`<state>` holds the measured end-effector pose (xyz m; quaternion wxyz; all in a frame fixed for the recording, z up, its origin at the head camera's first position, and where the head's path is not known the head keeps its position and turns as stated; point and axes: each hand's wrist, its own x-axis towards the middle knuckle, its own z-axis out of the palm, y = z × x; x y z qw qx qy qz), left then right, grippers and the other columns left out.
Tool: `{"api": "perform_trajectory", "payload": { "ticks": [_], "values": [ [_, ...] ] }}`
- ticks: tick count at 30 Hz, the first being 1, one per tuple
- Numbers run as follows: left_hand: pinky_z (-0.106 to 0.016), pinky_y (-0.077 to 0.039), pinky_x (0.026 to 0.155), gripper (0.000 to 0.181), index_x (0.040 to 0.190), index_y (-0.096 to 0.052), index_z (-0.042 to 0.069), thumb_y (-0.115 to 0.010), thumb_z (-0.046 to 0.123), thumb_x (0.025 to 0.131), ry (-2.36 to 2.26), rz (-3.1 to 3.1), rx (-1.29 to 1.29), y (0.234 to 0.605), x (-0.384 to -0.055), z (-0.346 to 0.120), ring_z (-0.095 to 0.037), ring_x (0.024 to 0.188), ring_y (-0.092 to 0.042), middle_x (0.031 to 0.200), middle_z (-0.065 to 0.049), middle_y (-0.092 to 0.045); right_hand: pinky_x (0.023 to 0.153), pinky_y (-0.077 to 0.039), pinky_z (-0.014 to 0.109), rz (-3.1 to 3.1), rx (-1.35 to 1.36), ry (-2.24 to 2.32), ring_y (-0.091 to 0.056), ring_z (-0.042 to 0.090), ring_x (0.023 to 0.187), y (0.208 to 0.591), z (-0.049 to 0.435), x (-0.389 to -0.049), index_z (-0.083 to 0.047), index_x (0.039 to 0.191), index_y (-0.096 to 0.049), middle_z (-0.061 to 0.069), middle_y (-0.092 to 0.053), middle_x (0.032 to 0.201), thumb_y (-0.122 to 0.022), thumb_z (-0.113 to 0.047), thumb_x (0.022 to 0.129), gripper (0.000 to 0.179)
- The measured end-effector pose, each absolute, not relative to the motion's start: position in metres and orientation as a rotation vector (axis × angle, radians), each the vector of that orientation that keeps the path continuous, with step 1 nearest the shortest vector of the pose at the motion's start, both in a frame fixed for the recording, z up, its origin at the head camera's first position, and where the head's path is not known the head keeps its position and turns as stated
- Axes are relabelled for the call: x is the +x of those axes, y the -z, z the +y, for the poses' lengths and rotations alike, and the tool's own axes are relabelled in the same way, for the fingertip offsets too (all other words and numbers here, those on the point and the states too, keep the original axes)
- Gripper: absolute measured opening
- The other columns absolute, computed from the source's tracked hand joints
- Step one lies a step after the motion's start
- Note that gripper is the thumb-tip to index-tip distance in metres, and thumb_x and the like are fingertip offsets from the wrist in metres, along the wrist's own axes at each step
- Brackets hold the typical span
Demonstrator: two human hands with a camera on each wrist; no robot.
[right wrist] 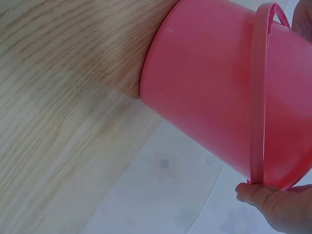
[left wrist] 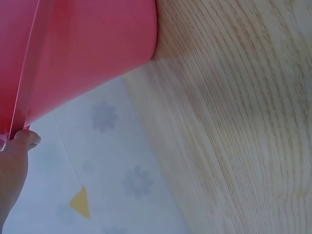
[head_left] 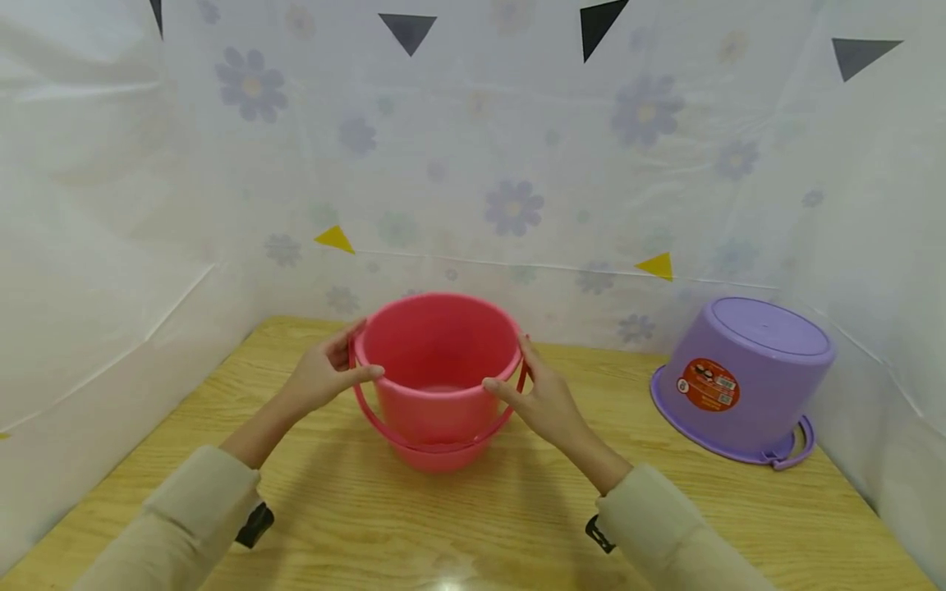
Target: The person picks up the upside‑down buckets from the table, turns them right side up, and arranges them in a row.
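A pink bucket (head_left: 436, 419) stands upright at the middle of the table, its mouth facing up. Its pink handle (head_left: 443, 448) hangs down across the near side. My left hand (head_left: 325, 374) grips the rim on the left, with the thumb over the near edge and fingers outside. On the opposite side, my right hand (head_left: 545, 399) holds the rim in the same way. In the right wrist view, the right thumb and fingers (right wrist: 258, 193) are close to where the handle joins the rim. The left wrist view catches only part of the left hand (left wrist: 13, 165) at the rim.
Upside down on the table's right side sits a purple bucket (head_left: 772, 394) with a red label (head_left: 708, 384), its handle (head_left: 805, 447) sticking out towards the right. The wooden table (head_left: 355, 525) is bordered by white flower-patterned sheeting (head_left: 443, 148) at the back and sides.
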<state>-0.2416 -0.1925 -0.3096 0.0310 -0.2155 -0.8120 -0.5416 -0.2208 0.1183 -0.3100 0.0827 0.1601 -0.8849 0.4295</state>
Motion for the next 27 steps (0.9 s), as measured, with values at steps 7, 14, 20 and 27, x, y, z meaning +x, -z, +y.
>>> {"api": "perform_trajectory", "payload": {
  "ticks": [7, 14, 20, 27],
  "values": [
    [-0.010, -0.048, 0.081, 0.078, 0.147, -0.019, 0.002, -0.066, 0.014, 0.086, 1.666, -2.512, -0.627, 0.309, -0.245, -0.198, -0.039, 0.122, -0.047, 0.146, -0.024, -0.035, 0.092, -0.050, 0.045, -2.681, 0.487, -1.263, -0.033, 0.032, 0.137, 0.309, 0.113, -0.229, -0.013, 0.150, -0.015, 0.010, -0.022, 0.154, -0.063, -0.049, 0.083, 0.090],
    [-0.010, -0.049, 0.080, 0.078, 0.147, -0.019, 0.002, -0.066, 0.015, 0.086, 1.657, -2.523, -0.598, 0.307, -0.248, -0.201, -0.039, 0.123, -0.046, 0.146, -0.023, -0.035, 0.096, -0.047, 0.047, -2.689, 0.514, -1.228, -0.031, 0.032, 0.138, 0.310, 0.110, -0.239, -0.011, 0.149, -0.016, 0.011, -0.023, 0.153, -0.062, -0.051, 0.082, 0.091],
    [-0.010, -0.049, 0.078, 0.078, 0.148, -0.020, 0.004, -0.066, 0.017, 0.086, 1.651, -2.537, -0.542, 0.305, -0.248, -0.202, -0.036, 0.121, -0.047, 0.145, -0.023, -0.036, 0.099, -0.044, 0.048, -2.682, 0.541, -1.237, -0.029, 0.031, 0.139, 0.309, 0.107, -0.243, -0.010, 0.149, -0.015, 0.012, -0.022, 0.153, -0.063, -0.051, 0.082, 0.092],
    [-0.010, -0.049, 0.079, 0.077, 0.148, -0.021, 0.005, -0.066, 0.019, 0.087, 1.651, -2.532, -0.488, 0.307, -0.251, -0.205, -0.030, 0.120, -0.050, 0.145, -0.022, -0.038, 0.103, -0.039, 0.049, -2.695, 0.558, -1.218, -0.027, 0.031, 0.140, 0.309, 0.103, -0.247, -0.009, 0.149, -0.014, 0.012, -0.021, 0.154, -0.061, -0.054, 0.082, 0.093]
  ]
}}
